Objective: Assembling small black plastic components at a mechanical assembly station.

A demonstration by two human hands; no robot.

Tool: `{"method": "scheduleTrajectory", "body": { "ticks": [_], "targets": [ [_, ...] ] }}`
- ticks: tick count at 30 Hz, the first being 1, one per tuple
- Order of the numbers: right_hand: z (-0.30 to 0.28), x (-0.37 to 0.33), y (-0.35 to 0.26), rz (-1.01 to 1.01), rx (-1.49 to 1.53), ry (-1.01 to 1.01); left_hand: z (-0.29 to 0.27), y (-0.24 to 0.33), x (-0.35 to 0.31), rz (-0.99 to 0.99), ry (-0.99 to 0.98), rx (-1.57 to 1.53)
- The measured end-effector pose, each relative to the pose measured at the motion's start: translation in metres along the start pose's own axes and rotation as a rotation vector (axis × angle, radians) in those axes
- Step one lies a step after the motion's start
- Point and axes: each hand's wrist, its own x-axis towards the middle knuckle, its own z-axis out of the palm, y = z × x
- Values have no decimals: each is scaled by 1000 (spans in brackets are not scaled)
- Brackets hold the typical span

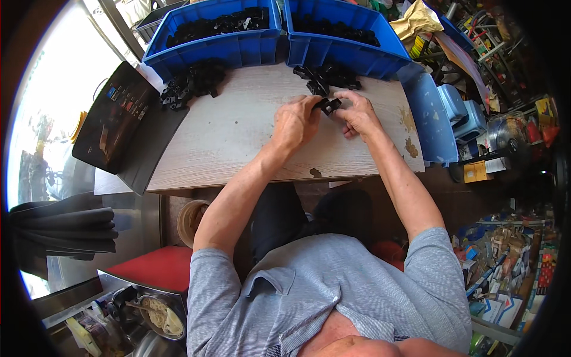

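Note:
Over the wooden tabletop, my left hand (294,124) and my right hand (360,116) meet at a small black angular part (331,106). The fingers of the left hand are closed on its left end, partly hiding it. My right thumb and forefinger pinch its right side, with the other fingers curled below. Whether it is one piece or two fitted together is too small to tell. Just beyond my fingers lies a loose heap of similar black parts (333,77). Farther left, a second heap of black parts (193,83) rests on the table.
Two blue bins (217,52) (345,55) of black parts stand along the table's far edge. A tablet-like screen in a dark folding cover (113,113) leans at the left. Light-blue plastic stools (437,119) stand right of the table (238,143). Cluttered shelves (505,268) fill the right.

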Motion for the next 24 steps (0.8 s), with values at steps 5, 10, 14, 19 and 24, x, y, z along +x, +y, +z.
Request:
{"method": "scheduleTrajectory", "body": {
  "ticks": [5,10,14,19,24],
  "targets": [
    [-1,5,5,7,-102,-20,10,5,9,34,-56,92],
    [2,3,4,-5,-104,-45,10,-6,17,255,-86,123],
    [1,4,9,-26,-78,-63,11,-6,22,335,-183,159],
    [0,4,8,-18,-64,-72,14,-15,19,381,-118,76],
    [-1,4,11,-26,-86,-96,12,-19,17,331,-162,56]
  ]
}}
